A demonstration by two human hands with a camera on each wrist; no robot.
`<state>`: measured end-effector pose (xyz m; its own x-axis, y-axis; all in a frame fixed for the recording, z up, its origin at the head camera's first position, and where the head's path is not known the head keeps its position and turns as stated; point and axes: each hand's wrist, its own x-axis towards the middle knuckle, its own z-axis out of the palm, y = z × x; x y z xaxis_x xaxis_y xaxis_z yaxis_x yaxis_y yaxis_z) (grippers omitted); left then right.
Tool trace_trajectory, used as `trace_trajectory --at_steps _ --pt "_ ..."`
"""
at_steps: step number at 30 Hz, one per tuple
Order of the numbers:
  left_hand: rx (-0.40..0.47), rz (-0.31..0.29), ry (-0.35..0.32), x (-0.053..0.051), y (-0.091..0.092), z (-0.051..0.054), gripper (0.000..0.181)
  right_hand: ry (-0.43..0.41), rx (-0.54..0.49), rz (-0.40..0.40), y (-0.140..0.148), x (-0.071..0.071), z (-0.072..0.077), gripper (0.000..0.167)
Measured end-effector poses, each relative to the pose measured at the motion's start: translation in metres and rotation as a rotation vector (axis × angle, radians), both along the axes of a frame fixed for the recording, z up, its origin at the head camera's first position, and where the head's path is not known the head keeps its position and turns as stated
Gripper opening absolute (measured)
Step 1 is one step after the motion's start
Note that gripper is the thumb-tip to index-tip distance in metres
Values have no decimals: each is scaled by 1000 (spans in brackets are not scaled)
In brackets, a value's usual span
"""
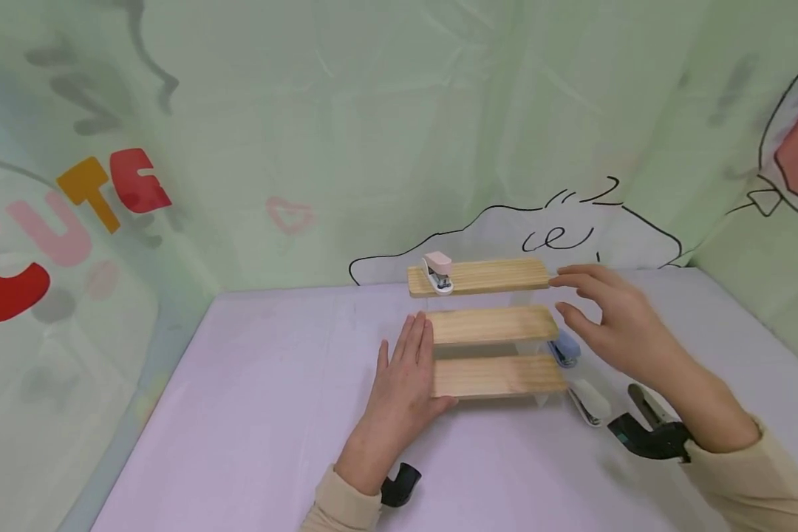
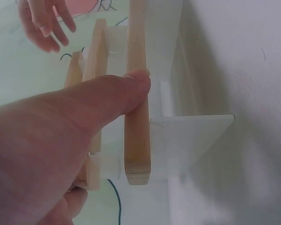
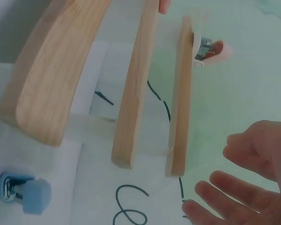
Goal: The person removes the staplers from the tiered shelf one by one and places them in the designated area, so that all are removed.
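Note:
A three-tier stand of wooden boards on clear supports stands on the table, its top board (image 1: pixel 492 276) farthest back. On that board's left end sits a pink and white stapler (image 1: pixel 438 272). My left hand (image 1: pixel 402 377) rests against the stand's left end, fingers straight by the middle board (image 1: pixel 492 325). Its thumb (image 2: pixel 131 86) presses the front edge of the bottom board (image 1: pixel 499 377). Near the top board's right end hovers my right hand (image 1: pixel 612 310), fingers spread and loosely bent, holding nothing. In the right wrist view a gap separates it from the boards.
Right of the stand lie a blue stapler (image 1: pixel 564 347) and a white stapler (image 1: pixel 589 403). A grey stapler (image 1: pixel 646 405) is partly hidden behind the black right wrist camera (image 1: pixel 648 437). A printed cloth (image 1: pixel 292 133) stands behind the lilac table (image 1: pixel 259 414).

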<state>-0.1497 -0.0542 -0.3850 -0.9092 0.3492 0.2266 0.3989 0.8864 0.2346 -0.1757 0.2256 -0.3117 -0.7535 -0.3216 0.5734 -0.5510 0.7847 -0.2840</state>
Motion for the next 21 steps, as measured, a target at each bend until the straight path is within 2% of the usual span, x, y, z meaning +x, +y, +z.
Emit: trace_trajectory --at_steps 11,21 --pt "-3 -3 0 1 -1 -1 116 -9 2 90 -29 -12 5 33" --pt "-13 -4 -8 3 -1 0 116 -120 -14 120 -53 -25 11 35"
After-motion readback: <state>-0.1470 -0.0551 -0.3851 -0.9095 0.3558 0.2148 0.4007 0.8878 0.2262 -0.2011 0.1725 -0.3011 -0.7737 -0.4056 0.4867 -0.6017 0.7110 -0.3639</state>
